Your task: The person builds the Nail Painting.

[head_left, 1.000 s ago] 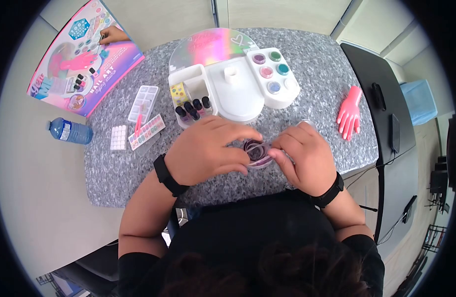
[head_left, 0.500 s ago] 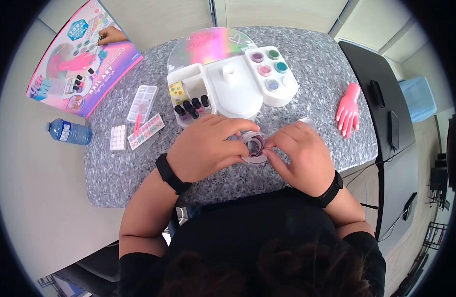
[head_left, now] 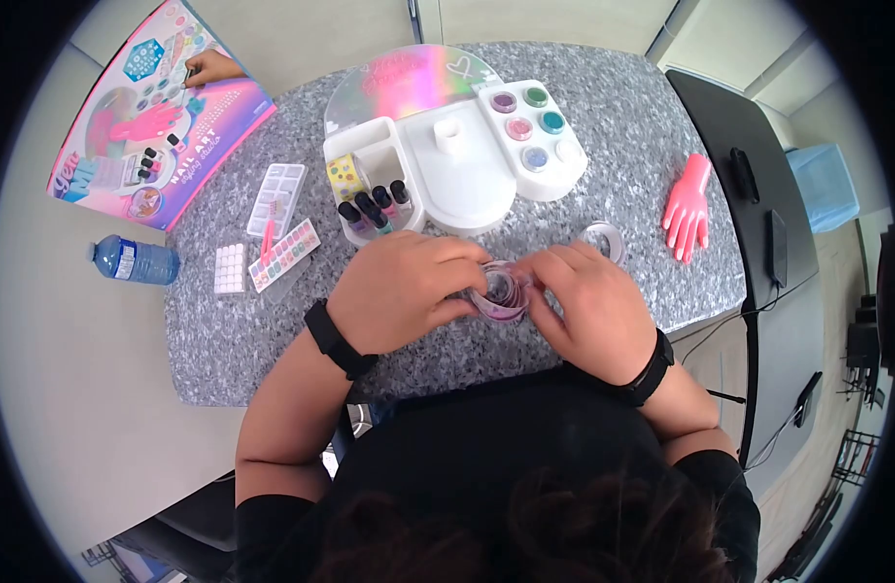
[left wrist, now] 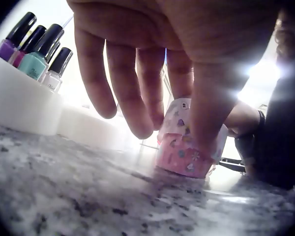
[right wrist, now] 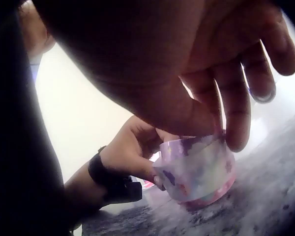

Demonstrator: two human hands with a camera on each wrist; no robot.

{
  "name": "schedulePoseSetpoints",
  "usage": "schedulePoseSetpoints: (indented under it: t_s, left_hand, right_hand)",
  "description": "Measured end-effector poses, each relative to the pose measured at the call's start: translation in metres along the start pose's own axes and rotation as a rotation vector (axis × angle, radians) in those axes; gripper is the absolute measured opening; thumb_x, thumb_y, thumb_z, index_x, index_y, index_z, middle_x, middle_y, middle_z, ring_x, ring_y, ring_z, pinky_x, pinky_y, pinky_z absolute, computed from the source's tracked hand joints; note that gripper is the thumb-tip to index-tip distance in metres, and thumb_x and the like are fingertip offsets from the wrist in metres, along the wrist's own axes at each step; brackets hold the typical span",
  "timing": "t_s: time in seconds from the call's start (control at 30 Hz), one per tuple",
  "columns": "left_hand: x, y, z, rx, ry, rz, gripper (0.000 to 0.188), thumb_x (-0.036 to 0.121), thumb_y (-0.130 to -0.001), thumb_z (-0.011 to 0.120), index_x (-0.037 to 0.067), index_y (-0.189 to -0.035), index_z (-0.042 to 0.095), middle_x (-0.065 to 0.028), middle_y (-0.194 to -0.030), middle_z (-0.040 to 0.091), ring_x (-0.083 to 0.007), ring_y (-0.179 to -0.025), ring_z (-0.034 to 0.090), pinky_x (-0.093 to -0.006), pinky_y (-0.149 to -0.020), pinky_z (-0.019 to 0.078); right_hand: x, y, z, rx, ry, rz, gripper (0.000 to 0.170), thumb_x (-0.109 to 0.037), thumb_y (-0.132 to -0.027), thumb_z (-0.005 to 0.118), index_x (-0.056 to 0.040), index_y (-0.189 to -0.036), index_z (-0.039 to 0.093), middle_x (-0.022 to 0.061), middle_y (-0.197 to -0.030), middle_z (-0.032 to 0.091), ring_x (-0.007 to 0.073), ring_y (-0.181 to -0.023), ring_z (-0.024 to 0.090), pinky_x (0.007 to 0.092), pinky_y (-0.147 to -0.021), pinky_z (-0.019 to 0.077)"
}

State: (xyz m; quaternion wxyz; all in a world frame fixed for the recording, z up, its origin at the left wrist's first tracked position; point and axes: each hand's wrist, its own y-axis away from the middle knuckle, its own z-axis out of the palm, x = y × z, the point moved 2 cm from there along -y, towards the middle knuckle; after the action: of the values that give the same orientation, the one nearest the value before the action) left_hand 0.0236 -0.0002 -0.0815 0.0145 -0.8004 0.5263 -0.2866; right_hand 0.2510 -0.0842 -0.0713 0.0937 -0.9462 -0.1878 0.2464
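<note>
A loosely coiled roll of patterned sticker strip point(head_left: 502, 309) stands on the granite table between the two hands. The left hand point(head_left: 394, 291) grips its left side between thumb and fingers. At its right side the right hand point(head_left: 593, 306) pinches the strip's edge with thumb and fingertips. Seen from the left wrist, the roll point(left wrist: 184, 155) shows pink and white bands with small printed shapes, its lower edge on the tabletop. In the right wrist view the coil point(right wrist: 199, 172) looks purple, white and pink, with the layers offset in height.
Behind the hands stands a white tray set point(head_left: 457, 189) with nail polish bottles point(head_left: 375, 209) and glitter pots. A white ring point(head_left: 615, 243) lies beyond the right hand, a pink model hand point(head_left: 688, 209) farther right. Sticker sheets point(head_left: 284, 255), a bottle point(head_left: 135, 260) and a box point(head_left: 161, 117) are left.
The coil's layers have shifted between the fingers, and both hands stay around it. The white ring, earlier partly covered by the right hand, shows more fully.
</note>
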Motion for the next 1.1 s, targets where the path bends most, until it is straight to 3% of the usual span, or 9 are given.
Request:
schedulePoseSetpoints:
  t_s: [0.3,0.57,0.8,0.87,1.1]
  left_hand:
    - [0.004,-0.002,-0.001,-0.012,0.008,0.02,0.02,0.018,-0.079,0.088,0.016,-0.095,0.074,0.0018,-0.126,0.078,-0.0252,-0.097,0.074,-0.0399,-0.083,0.0562]
    - [0.009,-0.002,-0.001,-0.017,0.106,0.092,0.02,0.011,-0.079,0.085,0.016,-0.095,0.075,-0.0028,-0.136,0.073,-0.0218,-0.101,0.074,-0.0405,-0.087,0.0558]
    - [0.007,-0.001,-0.008,-0.04,0.039,0.082,0.027,0.009,-0.078,0.087,0.016,-0.1,0.075,-0.0025,-0.136,0.073,-0.0254,-0.106,0.074,-0.0411,-0.088,0.057]
    - [0.003,0.002,-0.007,-0.1,0.112,-0.074,0.03,0.009,-0.079,0.087,0.014,-0.105,0.074,-0.0033,-0.137,0.073,-0.029,-0.112,0.073,-0.0415,-0.091,0.0587]
    - [-0.003,0.003,-0.003,-0.135,0.201,-0.122,0.034,0.009,-0.08,0.088,0.013,-0.11,0.072,-0.0042,-0.137,0.073,-0.0312,-0.118,0.072,-0.0412,-0.094,0.0597]
  right_hand:
    - [-0.003,0.0,0.001,-0.022,-0.044,0.002,0.02,-0.009,-0.095,0.069,-0.0069,-0.115,0.071,0.0122,-0.101,0.074,0.0355,-0.095,0.069,0.0477,-0.084,0.0567]
    - [-0.004,0.002,-0.001,-0.025,-0.072,-0.011,0.022,-0.009,-0.094,0.07,-0.0065,-0.116,0.07,0.0131,-0.1,0.074,0.036,-0.095,0.069,0.0478,-0.084,0.0565]
    - [-0.005,-0.001,0.006,-0.073,-0.077,-0.033,0.029,-0.011,-0.092,0.073,-0.0079,-0.12,0.069,0.0127,-0.102,0.073,0.0355,-0.097,0.07,0.0476,-0.084,0.0566]
    - [-0.007,-0.002,0.007,-0.064,-0.075,-0.03,0.03,-0.012,-0.092,0.073,-0.0086,-0.121,0.068,0.0123,-0.102,0.073,0.0355,-0.097,0.07,0.0474,-0.083,0.0567]
    - [-0.008,-0.007,0.009,-0.12,-0.098,-0.023,0.021,-0.015,-0.091,0.076,-0.0107,-0.11,0.069,0.0096,-0.098,0.072,0.0344,-0.098,0.07,0.0475,-0.083,0.0572]
